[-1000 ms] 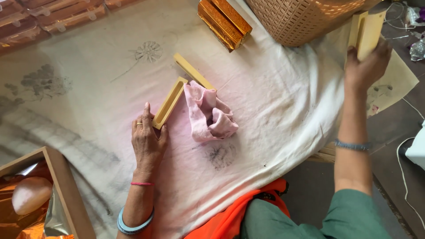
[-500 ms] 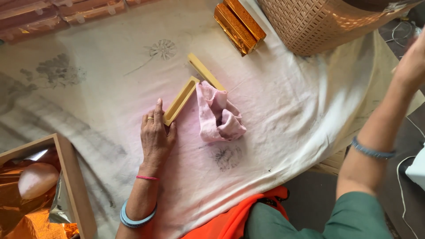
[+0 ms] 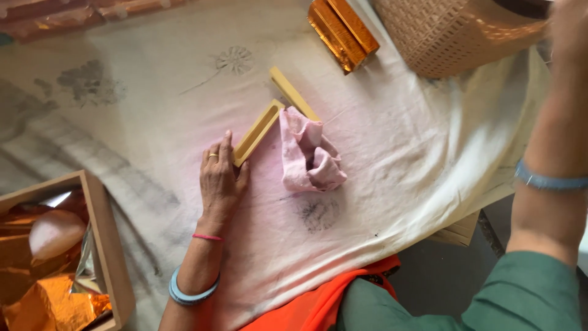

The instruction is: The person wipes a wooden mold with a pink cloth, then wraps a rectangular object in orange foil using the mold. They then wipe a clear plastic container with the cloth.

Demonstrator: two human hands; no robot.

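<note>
A long yellow open-topped tray-like piece (image 3: 258, 132) lies slantwise on the cloth-covered surface (image 3: 153, 92), its hollow side up, running from about 7 o'clock up to 1 o'clock. The left hand (image 3: 219, 178) rests palm down at its lower end, fingers loosely spread, the fingertips touching the piece's near end without closing round it. At the piece's upper end, toward 1 o'clock, a second yellow bar (image 3: 293, 93) lies solid side up, its lower stretch partly covered by a crumpled pink cloth (image 3: 309, 156) that sits just beside the tray-like piece at 3 o'clock of it. The left wrist carries a thin pink band (image 3: 207, 236) and, lower on the forearm, a pale blue bangle (image 3: 191, 293). Farther out, at 1 o'clock near the picture's top edge, lie shiny orange-gold foil-wrapped bars (image 3: 342, 29), and just right of them a woven basket (image 3: 453, 34) stands on the cloth. The right hand (image 3: 566, 24) is raised at the top right corner, blurred and cut by the frame, so I cannot tell whether it is open or holds anything; a blue bangle (image 3: 550, 181) rings that arm. At 8 o'clock, in the bottom left corner, an open wooden box (image 3: 107, 245) holds crumpled orange foil (image 3: 49, 303)
</note>
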